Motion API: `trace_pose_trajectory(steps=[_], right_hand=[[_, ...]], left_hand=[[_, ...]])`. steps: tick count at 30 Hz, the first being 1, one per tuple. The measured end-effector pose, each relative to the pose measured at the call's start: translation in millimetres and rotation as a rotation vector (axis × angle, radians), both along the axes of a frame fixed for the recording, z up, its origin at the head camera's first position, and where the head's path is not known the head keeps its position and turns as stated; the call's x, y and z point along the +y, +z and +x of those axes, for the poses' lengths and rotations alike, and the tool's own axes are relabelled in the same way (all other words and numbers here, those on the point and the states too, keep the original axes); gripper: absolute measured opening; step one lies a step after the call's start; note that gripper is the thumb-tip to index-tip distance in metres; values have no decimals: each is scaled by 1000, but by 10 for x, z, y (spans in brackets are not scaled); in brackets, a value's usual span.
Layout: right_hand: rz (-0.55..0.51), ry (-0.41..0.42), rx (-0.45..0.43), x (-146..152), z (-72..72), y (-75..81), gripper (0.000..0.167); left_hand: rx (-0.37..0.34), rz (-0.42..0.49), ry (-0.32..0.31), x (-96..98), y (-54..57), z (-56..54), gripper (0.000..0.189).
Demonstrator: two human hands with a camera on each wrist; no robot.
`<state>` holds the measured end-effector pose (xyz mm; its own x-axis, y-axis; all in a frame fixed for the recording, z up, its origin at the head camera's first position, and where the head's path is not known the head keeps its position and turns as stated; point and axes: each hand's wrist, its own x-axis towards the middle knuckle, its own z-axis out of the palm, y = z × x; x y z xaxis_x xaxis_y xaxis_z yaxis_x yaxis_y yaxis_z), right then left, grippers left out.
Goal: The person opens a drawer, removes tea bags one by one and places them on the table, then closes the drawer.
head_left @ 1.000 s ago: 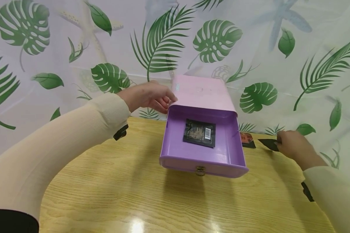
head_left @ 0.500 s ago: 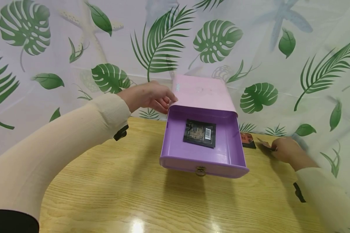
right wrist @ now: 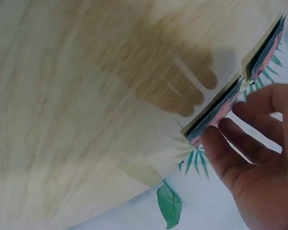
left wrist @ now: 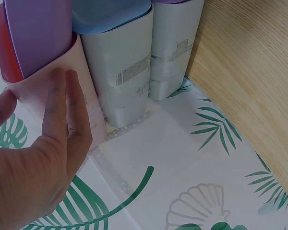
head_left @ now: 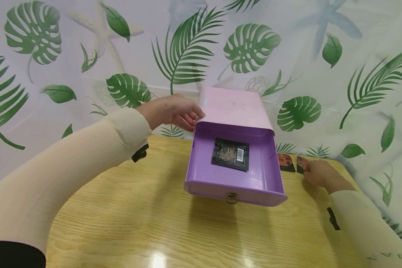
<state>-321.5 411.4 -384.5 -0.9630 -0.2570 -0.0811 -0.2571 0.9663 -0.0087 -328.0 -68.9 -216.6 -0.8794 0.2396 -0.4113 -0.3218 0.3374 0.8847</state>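
Note:
My left hand [head_left: 184, 111] holds the front left corner of a pink drawer box [head_left: 234, 106], thumb on top and fingers along its side. The box's purple drawer [head_left: 204, 173] is pulled out. A black packet [head_left: 229, 154] with a barcode and gold print lies in it. At the back right of the table, the fingertips of my right hand [head_left: 318, 173] touch a dark sachet with a red picture [head_left: 301, 163], which lies on the table. The right wrist view shows my right hand's fingers [right wrist: 225, 153] loosely bent along the sachet's edge.
A similar red-and-black sachet [head_left: 286, 162] lies between the touched one and the box. The wooden table [head_left: 137, 216] meets a leaf-print cloth [head_left: 194, 44] at the back. White bins [left wrist: 117, 67] with coloured drawers stand side by side in the left wrist view.
My right hand has moved left and down with the sachet, which was raised on edge and now lies flat beside the other one. My left hand and the drawer box stay in place.

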Motion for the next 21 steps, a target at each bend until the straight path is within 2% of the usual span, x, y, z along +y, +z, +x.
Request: trace_pose_trajectory(steps=[5, 7, 9, 14, 18, 21], right_hand=[[-11, 12, 11, -68, -66, -59, 52], [-51, 15, -1, -102, -74, -85, 57], [-95, 20, -11, -143, -65, -96, 59], [-119, 51, -4, -198, -47, -116, 57], [-105, 112, 45, -209, -53, -167, 52], [-69, 137, 39, -224, -63, -189, 52]], left_hand=[[3, -4, -2, 3, 9, -6, 23], [0, -6, -4, 7, 9, -9, 22], [-3, -5, -4, 11, 10, -11, 22], [-4, -4, 0, 16, 13, -9, 22], [-3, -6, -4, 17, 13, -6, 23], [-2, -8, -1, 16, 14, -4, 23]])
